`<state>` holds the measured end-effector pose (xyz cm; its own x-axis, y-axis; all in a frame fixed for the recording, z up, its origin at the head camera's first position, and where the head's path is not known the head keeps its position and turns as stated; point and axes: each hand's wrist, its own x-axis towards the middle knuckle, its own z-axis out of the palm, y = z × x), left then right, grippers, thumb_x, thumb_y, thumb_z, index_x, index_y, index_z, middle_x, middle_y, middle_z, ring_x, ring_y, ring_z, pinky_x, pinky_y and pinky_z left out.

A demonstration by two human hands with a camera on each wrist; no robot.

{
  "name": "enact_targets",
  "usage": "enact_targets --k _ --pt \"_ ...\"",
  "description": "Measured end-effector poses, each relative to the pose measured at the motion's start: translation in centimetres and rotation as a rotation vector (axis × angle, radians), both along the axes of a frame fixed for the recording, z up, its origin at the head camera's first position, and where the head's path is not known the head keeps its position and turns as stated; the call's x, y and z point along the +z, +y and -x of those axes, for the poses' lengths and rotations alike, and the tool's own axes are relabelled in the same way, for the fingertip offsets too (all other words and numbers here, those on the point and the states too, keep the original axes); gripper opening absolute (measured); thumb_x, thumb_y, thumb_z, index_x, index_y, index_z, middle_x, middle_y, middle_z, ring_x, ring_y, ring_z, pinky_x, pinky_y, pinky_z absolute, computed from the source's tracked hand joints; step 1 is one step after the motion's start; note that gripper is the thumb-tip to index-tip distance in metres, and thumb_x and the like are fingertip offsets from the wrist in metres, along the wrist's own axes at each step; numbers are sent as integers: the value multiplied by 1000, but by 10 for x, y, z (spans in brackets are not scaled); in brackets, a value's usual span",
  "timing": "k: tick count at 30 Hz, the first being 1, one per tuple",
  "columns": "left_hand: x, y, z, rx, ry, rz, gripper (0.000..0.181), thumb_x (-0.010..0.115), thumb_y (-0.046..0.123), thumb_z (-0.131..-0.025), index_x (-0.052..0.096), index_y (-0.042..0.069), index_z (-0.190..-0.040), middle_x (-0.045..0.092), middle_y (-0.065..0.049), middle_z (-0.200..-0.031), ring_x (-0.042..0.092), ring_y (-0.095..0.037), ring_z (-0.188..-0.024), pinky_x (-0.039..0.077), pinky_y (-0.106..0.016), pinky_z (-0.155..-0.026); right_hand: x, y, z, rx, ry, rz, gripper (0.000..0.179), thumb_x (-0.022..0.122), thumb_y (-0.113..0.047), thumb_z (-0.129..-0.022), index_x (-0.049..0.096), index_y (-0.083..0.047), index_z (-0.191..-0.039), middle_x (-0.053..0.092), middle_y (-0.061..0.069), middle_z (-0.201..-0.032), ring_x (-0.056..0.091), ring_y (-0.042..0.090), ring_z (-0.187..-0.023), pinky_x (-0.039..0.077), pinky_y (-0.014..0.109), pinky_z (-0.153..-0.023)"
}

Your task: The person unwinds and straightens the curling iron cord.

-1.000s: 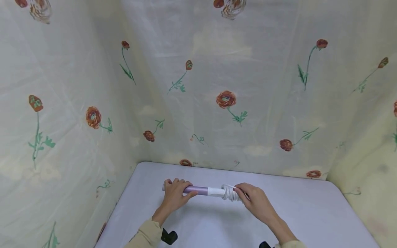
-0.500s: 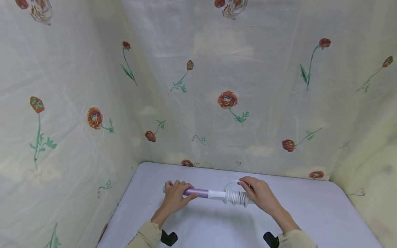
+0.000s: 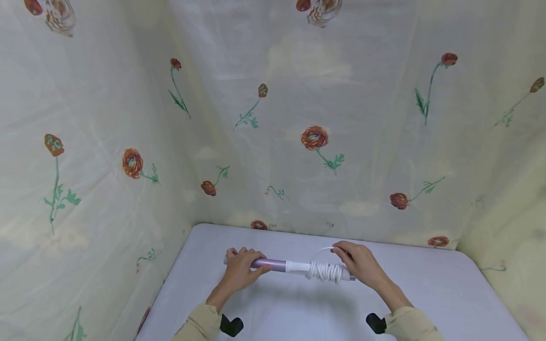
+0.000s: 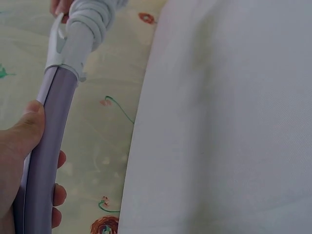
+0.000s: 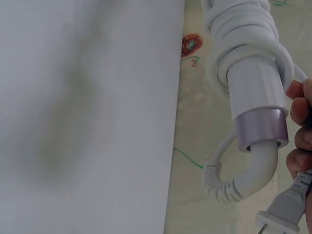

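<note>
A curling iron [image 3: 273, 265] with a purple barrel and white handle is held level above the white table. My left hand [image 3: 242, 269] grips the barrel, its thumb lying along the side in the left wrist view. White power cord [image 3: 326, 272] is wound in several coils around the handle. My right hand [image 3: 360, 265] pinches the cord's free part, which arcs up from the coils. In the right wrist view, a two-pin plug [image 5: 283, 208] hangs below the curled right fingers [image 5: 303, 139]. The cord's bent strain relief [image 5: 222, 183] leaves the handle's purple end.
The white tabletop [image 3: 294, 317] lies below both hands. Curtains [image 3: 273, 142] of pale flower-printed fabric hang behind it and on both sides. Black wrist mounts [image 3: 232, 326] sit near the sleeves [image 3: 200, 322].
My right hand has moved right and slightly up from the coils, drawing a loop of cord off the wrapped handle. More coils now show. The left hand keeps its grip in place.
</note>
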<state>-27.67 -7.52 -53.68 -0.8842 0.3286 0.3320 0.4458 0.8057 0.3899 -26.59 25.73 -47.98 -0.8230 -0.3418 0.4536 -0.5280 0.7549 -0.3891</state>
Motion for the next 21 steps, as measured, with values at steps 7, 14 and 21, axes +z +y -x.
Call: enact_targets --k 7,14,21 --pt "3 -2 1 -17 -22 -9 39 59 59 -83 67 26 -102 67 8 -89 47 -10 -80 20 -48 -87 -10 12 9 38 -82 4 8 62 -10 -90 68 -10 -96 65 -3 -75 44 -2 -60 40 20 -56" --pt "4 -5 3 -42 -25 -2 39 59 58 -84 67 25 -103 68 7 -91 48 -10 -82 21 -49 -87 -18 21 14 78 -180 -17 11 57 -13 -94 67 -10 -96 55 -8 -68 41 -3 -58 38 20 -55" --pt "0 -8 2 -79 -67 -1 40 57 61 -84 67 28 -104 67 10 -93 49 -9 -84 21 -48 -89 -30 29 12 108 -287 -16 13 55 -14 -96 67 -10 -98 54 -8 -69 40 -2 -58 37 20 -54"
